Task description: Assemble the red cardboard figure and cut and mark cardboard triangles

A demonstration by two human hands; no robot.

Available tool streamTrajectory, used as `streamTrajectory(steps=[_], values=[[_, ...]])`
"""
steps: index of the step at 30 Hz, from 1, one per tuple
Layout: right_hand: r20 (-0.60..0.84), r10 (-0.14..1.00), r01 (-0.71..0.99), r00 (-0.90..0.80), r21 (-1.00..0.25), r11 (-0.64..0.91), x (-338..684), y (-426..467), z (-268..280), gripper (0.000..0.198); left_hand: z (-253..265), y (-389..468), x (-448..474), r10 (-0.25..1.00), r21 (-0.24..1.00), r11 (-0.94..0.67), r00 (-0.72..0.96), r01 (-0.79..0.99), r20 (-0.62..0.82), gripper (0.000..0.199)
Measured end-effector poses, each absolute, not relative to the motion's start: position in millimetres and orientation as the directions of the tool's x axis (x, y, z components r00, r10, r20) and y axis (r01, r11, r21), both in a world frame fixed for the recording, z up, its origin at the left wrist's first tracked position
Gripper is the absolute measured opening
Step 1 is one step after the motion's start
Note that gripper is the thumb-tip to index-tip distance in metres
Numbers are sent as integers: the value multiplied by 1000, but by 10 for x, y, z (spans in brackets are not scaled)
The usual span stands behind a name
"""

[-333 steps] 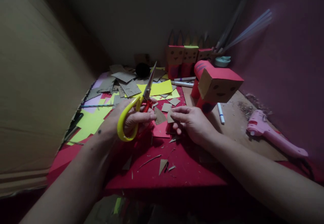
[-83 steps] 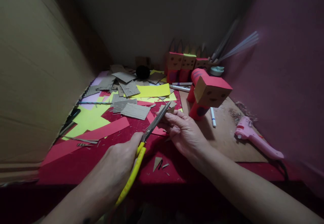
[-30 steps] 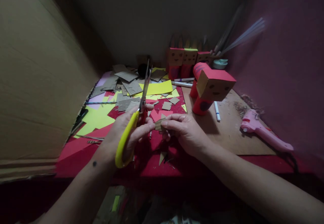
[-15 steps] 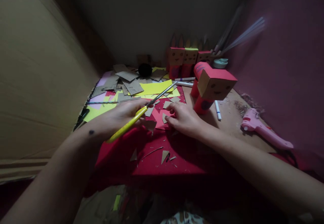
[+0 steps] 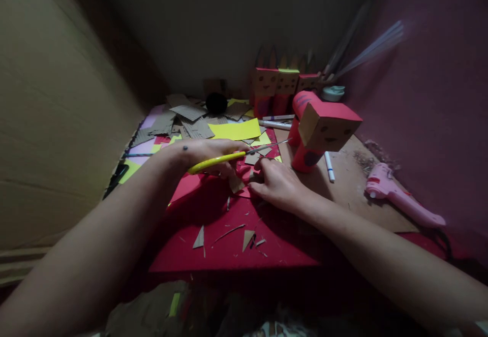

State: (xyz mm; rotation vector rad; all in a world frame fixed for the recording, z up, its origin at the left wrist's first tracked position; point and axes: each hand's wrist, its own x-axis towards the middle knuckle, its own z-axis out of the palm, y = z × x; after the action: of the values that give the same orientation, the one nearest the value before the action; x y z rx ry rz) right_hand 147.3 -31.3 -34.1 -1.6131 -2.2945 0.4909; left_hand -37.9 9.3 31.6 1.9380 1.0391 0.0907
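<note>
Left of the box-headed figure (image 5: 330, 126), left hand (image 5: 213, 151) is gripping yellow-handled scissors (image 5: 229, 158), apparently for readiness; right hand (image 5: 276, 182) is facing it half-curled, contents hidden.

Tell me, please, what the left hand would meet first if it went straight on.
Led by its scissors, the left hand would probably meet the box-headed figure first; depth is unclear.

Scissors (image 5: 239, 155) with a chunky yellow handle and slim metal blades sit in the left hand (image 5: 223, 155), pretty much sideways, tip pointing right. There's a small angular tan cardboard piece (image 5: 237, 185) right by that hand's near side, can't tell if it's pinched.
</note>
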Motion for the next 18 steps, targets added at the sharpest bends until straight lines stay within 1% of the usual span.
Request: streamTrajectory(steps=[3, 5, 7, 10, 12, 13, 16, 17, 18], values=[[58, 944, 820, -324, -481, 311, 1518, -319, -381, 22, 253, 173, -336, 669, 758, -181, 643, 627, -373, 68], [84, 937, 786, -340, -521, 332, 1543, -323, -397, 13, 211, 223, -339, 693, 756, -182, 628, 629, -355, 77], [114, 927, 750, -358, -556, 358, 1567, -325, -401, 4, 182, 260, -388, 754, 766, -182, 588, 617, -294, 81], [127, 924, 723, -362, -587, 364, 1600, -322, -394, 14, 196, 258, -549, 854, 783, -201, 497, 589, -155, 81], [128, 926, 718, -357, -597, 359, 1619, -315, -392, 18, 232, 212, -693, 903, 759, -184, 412, 625, -120, 79], [135, 926, 714, -353, -601, 360, 1627, -312, -395, 19, 248, 180, -770, 928, 726, -179, 358, 664, -100, 75], [166, 929, 693, -331, -625, 358, 1639, -310, -420, 21, 231, 84, -1012, 969, 576, -205, 247, 791, 7, 66], [173, 930, 679, -325, -642, 356, 1639, -314, -432, 22, 199, 60, -1094, 977, 561, -189, 210, 806, 27, 66], [175, 931, 661, -321, -662, 353, 1637, -319, -443, 24, 154, 43, -1174, 983, 578, -159, 183, 800, 17, 67]])
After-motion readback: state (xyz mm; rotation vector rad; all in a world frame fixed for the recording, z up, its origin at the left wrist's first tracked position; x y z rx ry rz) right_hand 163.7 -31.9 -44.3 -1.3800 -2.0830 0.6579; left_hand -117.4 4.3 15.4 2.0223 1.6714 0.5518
